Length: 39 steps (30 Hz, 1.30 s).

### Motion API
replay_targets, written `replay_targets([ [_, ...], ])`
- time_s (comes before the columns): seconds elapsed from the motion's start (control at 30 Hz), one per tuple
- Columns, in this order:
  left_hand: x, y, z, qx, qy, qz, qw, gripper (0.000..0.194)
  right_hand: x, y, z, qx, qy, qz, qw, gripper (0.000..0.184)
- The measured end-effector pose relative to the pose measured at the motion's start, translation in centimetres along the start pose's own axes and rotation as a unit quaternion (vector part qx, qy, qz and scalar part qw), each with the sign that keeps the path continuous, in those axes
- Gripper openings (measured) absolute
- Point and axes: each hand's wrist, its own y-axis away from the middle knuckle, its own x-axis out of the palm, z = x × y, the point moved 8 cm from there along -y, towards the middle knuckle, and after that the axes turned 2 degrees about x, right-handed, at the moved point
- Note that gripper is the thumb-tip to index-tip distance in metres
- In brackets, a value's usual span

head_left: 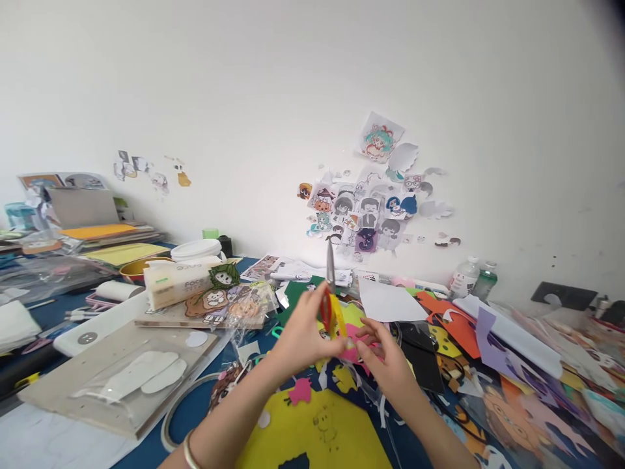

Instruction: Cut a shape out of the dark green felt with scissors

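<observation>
My left hand (306, 327) is closed round a pair of scissors (331, 270) with red and yellow handles. The blades point up and away from me. Close by on the right, my right hand (383, 357) bends its fingers and thumb onto a pink paper piece (352, 333); the exact grip is partly hidden. Below both hands lies a yellow sheet (293, 426) with a small pencilled figure and a cut-out hole at its near edge. A small pink cutout (299, 391) rests on its far edge, and a yellow paper scrap (344, 378) lies close to it.
Coloured paper scraps and an orange sheet (454, 326) crowd the right side. To the left are a grey board (141, 384), a tissue pack (183, 283) and a roll of tape (168, 417). Two bottles (463, 277) stand by the wall, where drawings (368, 212) hang.
</observation>
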Motion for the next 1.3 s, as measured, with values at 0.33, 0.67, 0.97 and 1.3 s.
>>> replay_targets([
  [0.33, -4.3, -1.6, 7.2, -0.101, -0.300, -0.099, 0.944, 0.092, 0.5, 0.3, 0.2, -0.004, 0.111, 0.006, 0.994, 0.031],
  [0.67, -1.8, -2.0, 8.4, -0.107, -0.379, -0.021, 0.919, 0.090, 1.0, 0.5, 1.2, -0.040, 0.175, 0.022, 0.984, 0.025],
  [0.97, -2.0, -1.7, 6.9, -0.058, -0.389, -0.017, 0.919, 0.067, 5.7, 2.7, 3.4, -0.125, 0.234, 0.180, 0.947, 0.025],
  [1.3, -1.9, -1.5, 5.1, -0.011, -0.322, -0.019, 0.947, 0.048, 11.1, 3.8, 3.2, -0.313, 0.346, 0.191, 0.864, 0.023],
])
